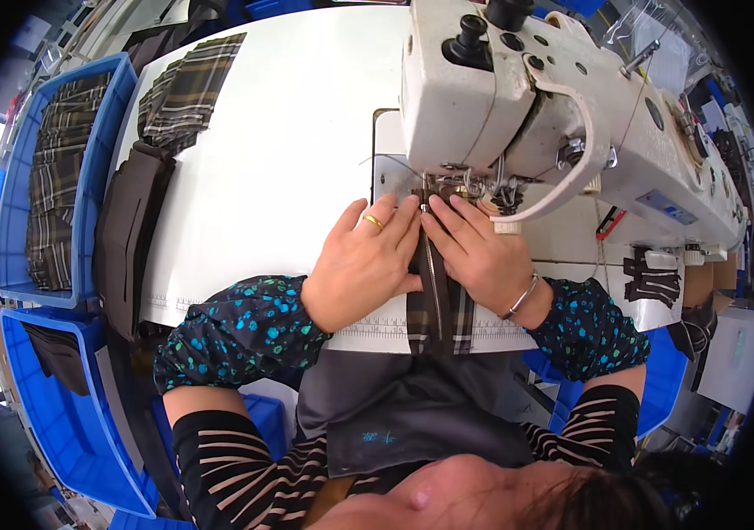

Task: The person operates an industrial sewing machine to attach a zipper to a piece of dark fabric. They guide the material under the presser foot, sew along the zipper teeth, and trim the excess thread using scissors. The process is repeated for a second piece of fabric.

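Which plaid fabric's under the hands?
The plaid piece under the dark zipper, at the sewing machine. The others lie untouched: a stack on the white table, a pile in the upper-left blue bin.

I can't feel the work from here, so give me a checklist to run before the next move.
1. Left hand on the work: ok, laid flat at the left of the zipper strip.
2. Right hand on the work: ok, laid flat at its right.
3. Strip lined up: ok by eye, running between the hands toward the sewing machine, plaid fabric showing on both sides.
4. Safe fingertip clearance: cannot tell; they look close to the needle area.
5. Needle up or down: cannot tell, too small.
6. Plaid stack out of the way: ok, at the far left.
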Motion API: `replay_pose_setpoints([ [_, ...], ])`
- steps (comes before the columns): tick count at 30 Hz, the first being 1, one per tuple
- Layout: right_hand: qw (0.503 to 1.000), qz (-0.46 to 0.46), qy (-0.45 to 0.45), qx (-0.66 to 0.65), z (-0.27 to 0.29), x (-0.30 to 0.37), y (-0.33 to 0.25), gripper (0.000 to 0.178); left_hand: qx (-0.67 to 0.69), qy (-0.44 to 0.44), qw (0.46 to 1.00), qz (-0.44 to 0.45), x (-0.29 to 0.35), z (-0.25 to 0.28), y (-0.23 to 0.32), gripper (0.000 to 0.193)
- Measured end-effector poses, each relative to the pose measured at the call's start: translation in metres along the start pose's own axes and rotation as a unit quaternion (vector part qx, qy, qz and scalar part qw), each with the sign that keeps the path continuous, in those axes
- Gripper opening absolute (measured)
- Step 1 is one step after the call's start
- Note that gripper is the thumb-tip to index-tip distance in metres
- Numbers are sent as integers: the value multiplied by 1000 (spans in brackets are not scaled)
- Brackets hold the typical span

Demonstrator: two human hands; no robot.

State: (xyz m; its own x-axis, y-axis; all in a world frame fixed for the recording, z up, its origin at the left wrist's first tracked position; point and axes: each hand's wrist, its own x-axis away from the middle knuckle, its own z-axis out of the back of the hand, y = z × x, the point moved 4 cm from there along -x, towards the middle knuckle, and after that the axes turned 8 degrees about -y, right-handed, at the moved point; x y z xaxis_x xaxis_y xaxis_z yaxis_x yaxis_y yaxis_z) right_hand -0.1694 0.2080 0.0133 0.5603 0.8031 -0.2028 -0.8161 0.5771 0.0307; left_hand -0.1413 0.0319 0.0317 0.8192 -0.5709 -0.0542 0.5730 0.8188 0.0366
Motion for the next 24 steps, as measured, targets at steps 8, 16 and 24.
replay_pose_setpoints([
  [8,1000,-2,13,5,1,-2,-1,54,34,18,999,-13,-1,0,0,86],
  [16,1000,-3,2,1,1,-2,-2,54,44,20,999,-14,-2,-1,-3,86],
  [24,1000,-5,-6,9,0,-1,-2,56,20,21,999,-22,-3,0,-4,89],
])
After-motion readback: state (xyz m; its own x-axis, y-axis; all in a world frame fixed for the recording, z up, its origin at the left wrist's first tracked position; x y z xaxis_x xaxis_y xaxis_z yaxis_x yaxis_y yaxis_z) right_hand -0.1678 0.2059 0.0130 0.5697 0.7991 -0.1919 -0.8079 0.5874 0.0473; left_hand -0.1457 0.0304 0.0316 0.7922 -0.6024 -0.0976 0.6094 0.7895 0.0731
